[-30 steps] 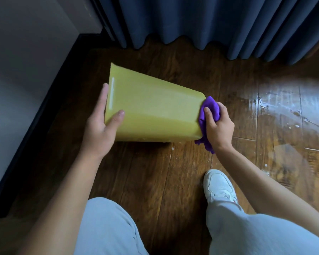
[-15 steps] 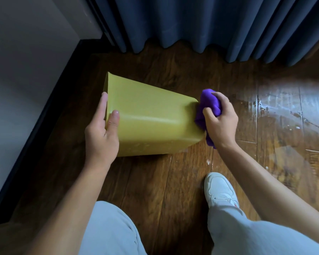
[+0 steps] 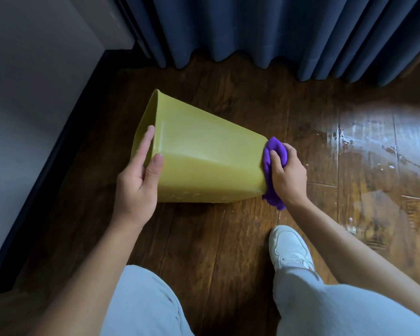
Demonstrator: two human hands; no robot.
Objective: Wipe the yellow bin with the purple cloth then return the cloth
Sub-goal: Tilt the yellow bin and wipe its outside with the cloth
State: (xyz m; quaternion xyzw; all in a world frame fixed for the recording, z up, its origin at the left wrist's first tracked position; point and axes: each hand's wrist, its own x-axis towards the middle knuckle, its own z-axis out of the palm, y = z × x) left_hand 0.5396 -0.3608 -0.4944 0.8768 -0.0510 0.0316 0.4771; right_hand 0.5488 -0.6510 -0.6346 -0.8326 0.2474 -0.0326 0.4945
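The yellow bin (image 3: 204, 156) lies tipped on its side on the wooden floor, its open mouth to the left and its base to the right. My left hand (image 3: 138, 180) grips the rim, thumb on the outer wall and fingers over the edge. My right hand (image 3: 286, 175) holds the bunched purple cloth (image 3: 272, 166) pressed against the bin's base. The cloth's lower end hangs down to the floor. The base itself is hidden behind cloth and hand.
Dark blue curtains (image 3: 264, 30) hang along the back. A grey wall with a dark skirting board (image 3: 58, 151) runs down the left. Wet, shiny floor patches (image 3: 374, 151) lie to the right. My white shoe (image 3: 289, 248) and light trousers are close in front.
The bin has rocked and turned slightly in my left hand, which shifted its grip on the rim. My right hand rubbed the cloth up and then back down across the base.
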